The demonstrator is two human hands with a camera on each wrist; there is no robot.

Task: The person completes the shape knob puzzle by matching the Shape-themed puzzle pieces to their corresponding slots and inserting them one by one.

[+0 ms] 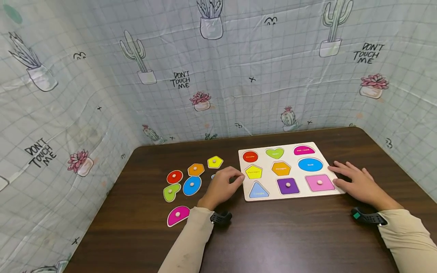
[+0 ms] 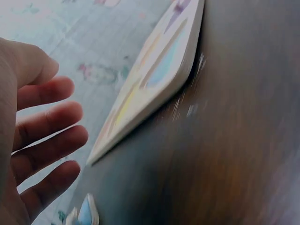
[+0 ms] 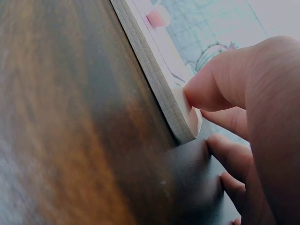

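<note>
In the head view, a pale wooden shape board (image 1: pixel 269 182) lies on the right part of the dark brown table (image 1: pixel 290 235). The left hand (image 1: pixel 222 187) is just beside the board's left edge, its fingers loosely bent. The right hand (image 1: pixel 360 185) is at the board's right edge, fingers spread and fairly straight. In the board's near row sit a knobbed purple square (image 1: pixel 281 188) in the middle and a knobbed pink rectangle (image 1: pixel 312 185) on the right; the light blue triangle space at left shows its printed label. Left of the board lie a red circle (image 1: pixel 172 180), an orange hexagon (image 1: pixel 191 171), a yellow pentagon (image 1: pixel 218 163), a green heart (image 1: pixel 168 195), a blue oval (image 1: pixel 189 189) and, nearest, a magenta half round (image 1: pixel 174 220). A light blue piece (image 1: pixel 213 176) is mostly hidden by the left hand. A cactus-print cloth (image 1: pixel 235 53) hangs behind.

In the left wrist view, the left hand's fingers are relaxed, slightly apart, and hold nothing; the board stands out beyond them, blurred.

In the right wrist view, the right thumb presses on the board's near right corner, with the other fingers, gently bent, beyond its edge.
</note>
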